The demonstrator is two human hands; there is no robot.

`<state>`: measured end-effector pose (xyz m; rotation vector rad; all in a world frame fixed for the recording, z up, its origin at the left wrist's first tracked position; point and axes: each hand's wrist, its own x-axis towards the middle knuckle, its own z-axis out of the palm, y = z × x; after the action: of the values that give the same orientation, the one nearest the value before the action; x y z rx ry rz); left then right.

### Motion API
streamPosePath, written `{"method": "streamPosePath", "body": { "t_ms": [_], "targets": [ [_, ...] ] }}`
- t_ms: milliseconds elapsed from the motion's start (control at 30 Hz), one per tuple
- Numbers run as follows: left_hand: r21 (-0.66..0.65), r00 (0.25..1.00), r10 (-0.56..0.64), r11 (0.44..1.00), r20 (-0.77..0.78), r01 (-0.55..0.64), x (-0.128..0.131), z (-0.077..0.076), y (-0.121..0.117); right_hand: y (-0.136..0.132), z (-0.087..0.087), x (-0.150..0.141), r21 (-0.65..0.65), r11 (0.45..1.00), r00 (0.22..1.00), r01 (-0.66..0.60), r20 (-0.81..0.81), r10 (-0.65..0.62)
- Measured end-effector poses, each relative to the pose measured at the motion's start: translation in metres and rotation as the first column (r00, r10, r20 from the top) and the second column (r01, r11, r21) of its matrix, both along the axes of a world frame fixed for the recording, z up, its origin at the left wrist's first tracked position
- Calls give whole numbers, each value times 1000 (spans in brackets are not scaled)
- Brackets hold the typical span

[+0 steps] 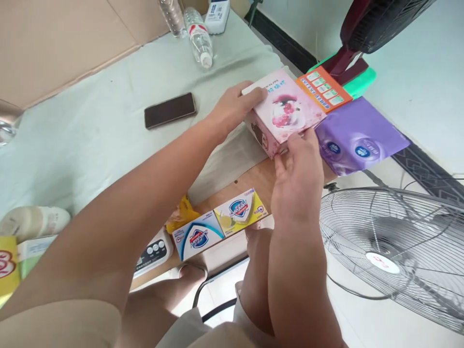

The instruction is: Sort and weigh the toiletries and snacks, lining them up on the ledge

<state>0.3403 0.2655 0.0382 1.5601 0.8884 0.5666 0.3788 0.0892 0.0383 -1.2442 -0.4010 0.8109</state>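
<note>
Head camera: a person's left hand (237, 108) and right hand (299, 169) clamp a pink box (288, 104) over the near right corner of the cloth-covered surface (108, 140). The left thumb presses its top, most other left fingers hidden by the box; the right fingers (292, 142) grip its near corner. "Safeguard" reads on a blue-and-white carton (198, 237) and a yellow carton (241, 212) along the near edge. Small lettering on a purple packet (384, 133) is illegible; a fan (384, 261) is cut off.
</note>
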Motion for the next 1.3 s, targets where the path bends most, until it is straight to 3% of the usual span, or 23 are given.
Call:
{"method": "streamPosePath", "body": {
  "t_ms": [133, 300, 467, 700, 833, 933, 1067, 1133, 1200, 1267, 1300],
  "targets": [
    [-11, 993, 115, 993, -27, -115, 6, -17, 8, -2, 11, -6, 0, 1000, 972, 17, -234, -16],
    [20, 984, 176, 984, 26, -177, 17, -20, 6, -2, 4, -6, -69, 998, 962, -10, -272, -9],
    [86, 980, 197, 976, 28, -199, 27, -24, 12, 0, -5, -4, -46, 996, 970, -71, -236, 58],
    [120, 973, 233, 966, 0, -231, 36, -40, 31, 6, -7, -2, -53, 997, 956, -58, -289, 40],
    [107, 970, 235, 968, -57, -228, 39, -39, 32, 7, -12, -1, -19, 998, 958, -61, -281, 53],
    [110, 952, 296, 952, -75, -287, 35, -24, 28, 4, -13, -2, -28, 1000, 978, -5, -207, -1],
    [125, 904, 428, 896, 5, -425, 2, 25, 2, -6, 6, -11, 61, 980, 973, 191, -146, -181],
    [127, 902, 425, 893, 75, -431, -31, 56, -25, -9, 23, -21, 122, 964, 957, 235, -202, -208],
    [42, 896, 421, 902, 141, -430, -75, 80, -60, -12, 39, -34, 157, 962, 952, 222, -248, -180],
    [93, 869, 450, 875, 204, -475, -127, 90, -99, -13, 51, -51, 179, 971, 965, 160, -233, -116],
    [172, 864, 395, 871, 311, -460, -154, 90, -117, -13, 56, -61, 196, 972, 974, 127, -208, -85]
  ]
}}
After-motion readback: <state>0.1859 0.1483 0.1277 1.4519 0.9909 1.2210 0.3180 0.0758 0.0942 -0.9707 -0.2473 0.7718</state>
